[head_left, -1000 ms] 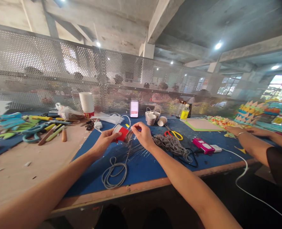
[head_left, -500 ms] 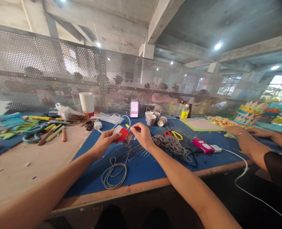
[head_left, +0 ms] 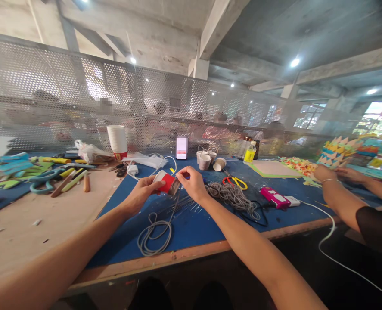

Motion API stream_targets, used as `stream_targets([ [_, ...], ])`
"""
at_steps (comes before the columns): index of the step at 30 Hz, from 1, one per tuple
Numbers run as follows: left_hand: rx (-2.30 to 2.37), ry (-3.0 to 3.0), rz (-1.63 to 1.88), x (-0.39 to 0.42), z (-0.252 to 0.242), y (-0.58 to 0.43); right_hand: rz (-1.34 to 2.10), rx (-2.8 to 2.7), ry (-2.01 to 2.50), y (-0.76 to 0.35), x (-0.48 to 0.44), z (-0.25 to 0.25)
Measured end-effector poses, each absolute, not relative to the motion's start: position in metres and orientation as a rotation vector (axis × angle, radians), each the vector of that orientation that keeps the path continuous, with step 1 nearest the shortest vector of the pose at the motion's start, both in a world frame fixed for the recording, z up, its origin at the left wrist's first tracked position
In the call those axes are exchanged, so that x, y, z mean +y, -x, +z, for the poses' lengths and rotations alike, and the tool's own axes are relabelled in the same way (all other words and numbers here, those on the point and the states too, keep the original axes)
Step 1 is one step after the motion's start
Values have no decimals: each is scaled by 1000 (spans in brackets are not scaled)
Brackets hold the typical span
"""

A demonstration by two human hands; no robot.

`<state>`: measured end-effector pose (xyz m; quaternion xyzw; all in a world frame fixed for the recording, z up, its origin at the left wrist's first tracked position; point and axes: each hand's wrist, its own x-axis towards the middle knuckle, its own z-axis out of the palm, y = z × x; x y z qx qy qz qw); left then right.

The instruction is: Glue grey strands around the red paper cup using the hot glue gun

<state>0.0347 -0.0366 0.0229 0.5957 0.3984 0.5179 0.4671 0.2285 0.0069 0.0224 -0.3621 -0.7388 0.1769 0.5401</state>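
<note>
My left hand [head_left: 141, 193] is closed around a red and white paper cup [head_left: 166, 183], which lies tilted on its side above the blue mat. Grey cord covers the cup's end on the right, close to my other hand. With thumb and forefinger pinched together, my right hand [head_left: 192, 185] is at that corded end; the cord strand between the fingertips is mostly hidden. From the cup a length of grey cord [head_left: 155, 239] hangs down to loose coils on the mat. A larger tangle of grey cord [head_left: 234, 198] lies to the right of my right forearm.
Cord-wrapped cups [head_left: 205, 161], a phone [head_left: 181, 147], yellow-handled scissors [head_left: 240, 183] and a glue bottle [head_left: 250, 153] stand or lie behind. Stacked cups [head_left: 117, 140] and tools [head_left: 44, 184] are left. A pink box [head_left: 274, 198] and a co-worker's hands [head_left: 326, 174] are right.
The cup has turned slightly in my left hand, showing more of its corded end. My right hand has barely moved. The co-worker's near hand has shifted to the right.
</note>
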Motion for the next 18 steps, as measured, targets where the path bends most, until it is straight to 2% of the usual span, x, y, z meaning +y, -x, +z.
stream_targets([
  [18, 976, -1517, 1273, -40, 27, -37, 406, -1781, 873, -229, 7, 22],
])
